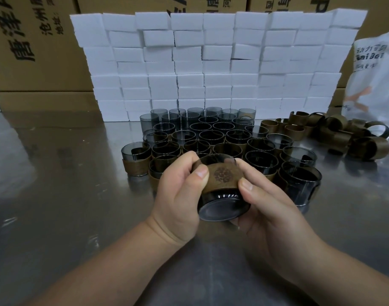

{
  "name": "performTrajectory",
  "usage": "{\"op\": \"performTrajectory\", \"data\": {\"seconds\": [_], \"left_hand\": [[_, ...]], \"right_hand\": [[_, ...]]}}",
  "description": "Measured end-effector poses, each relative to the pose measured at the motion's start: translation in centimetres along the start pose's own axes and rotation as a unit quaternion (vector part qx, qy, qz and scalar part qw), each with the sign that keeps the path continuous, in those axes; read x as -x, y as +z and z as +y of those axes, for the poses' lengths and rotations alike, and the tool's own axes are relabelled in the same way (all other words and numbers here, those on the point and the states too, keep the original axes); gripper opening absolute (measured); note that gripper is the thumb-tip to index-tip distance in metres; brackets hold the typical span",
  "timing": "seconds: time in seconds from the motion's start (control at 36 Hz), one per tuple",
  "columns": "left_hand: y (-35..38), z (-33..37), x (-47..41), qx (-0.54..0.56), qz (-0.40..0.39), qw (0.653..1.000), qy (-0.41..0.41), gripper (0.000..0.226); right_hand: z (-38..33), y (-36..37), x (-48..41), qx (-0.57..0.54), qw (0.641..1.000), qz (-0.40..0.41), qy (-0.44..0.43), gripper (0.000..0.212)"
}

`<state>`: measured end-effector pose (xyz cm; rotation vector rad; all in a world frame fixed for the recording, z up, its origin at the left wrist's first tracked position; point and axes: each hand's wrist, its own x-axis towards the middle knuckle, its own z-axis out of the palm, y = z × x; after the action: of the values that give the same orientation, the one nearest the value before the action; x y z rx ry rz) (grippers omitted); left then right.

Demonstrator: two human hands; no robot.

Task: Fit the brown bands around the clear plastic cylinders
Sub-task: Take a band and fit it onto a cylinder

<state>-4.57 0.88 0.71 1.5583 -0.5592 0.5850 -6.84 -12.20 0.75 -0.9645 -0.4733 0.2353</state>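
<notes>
I hold one smoky clear cylinder (220,204) tilted with its base toward me, just above the metal table. A brown band (222,177) with a dark round emblem wraps its middle. My left hand (180,193) grips the cylinder's left side, thumb pressed on the band's edge. My right hand (266,208) cups it from the right and below, thumb on the band's right end. Behind it stand several more cylinders (211,138), the nearer ones banded, the far rows bare. A pile of loose brown bands (334,131) lies at the right.
A wall of stacked white foam blocks (211,62) runs behind the cylinders. Cardboard boxes (34,45) stand behind and to the left. A white printed plastic bag (374,74) sits at the far right. The steel table (67,195) shows bare metal on the left and in front.
</notes>
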Motion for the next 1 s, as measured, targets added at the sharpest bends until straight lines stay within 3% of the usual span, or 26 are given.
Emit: {"op": "performTrajectory", "data": {"seconds": [0.14,0.33,0.69,0.86,1.0], "left_hand": [[0.02,0.02,0.01,-0.001,0.003,1.000,-0.001,0.035],[0.01,0.13,0.06,-0.003,0.002,1.000,0.004,0.033],[-0.03,0.02,0.00,0.006,0.002,1.000,0.017,0.033],[0.11,-0.62,0.10,0.056,0.006,0.998,-0.010,0.036],[0.20,-0.66,-0.34,0.074,0.063,0.995,-0.010,0.040]], "right_hand": [[0.09,-0.17,0.01,0.012,1.000,0.007,0.000,0.034],[-0.01,-0.07,0.01,0.013,1.000,0.019,0.004,0.053],[0.08,0.06,0.02,0.009,1.000,0.009,-0.010,0.051],[0.19,-0.43,-0.16,0.104,0.994,0.039,-0.016,0.055],[0.77,-0.14,-0.13,0.090,0.994,0.053,-0.034,0.084]]}}
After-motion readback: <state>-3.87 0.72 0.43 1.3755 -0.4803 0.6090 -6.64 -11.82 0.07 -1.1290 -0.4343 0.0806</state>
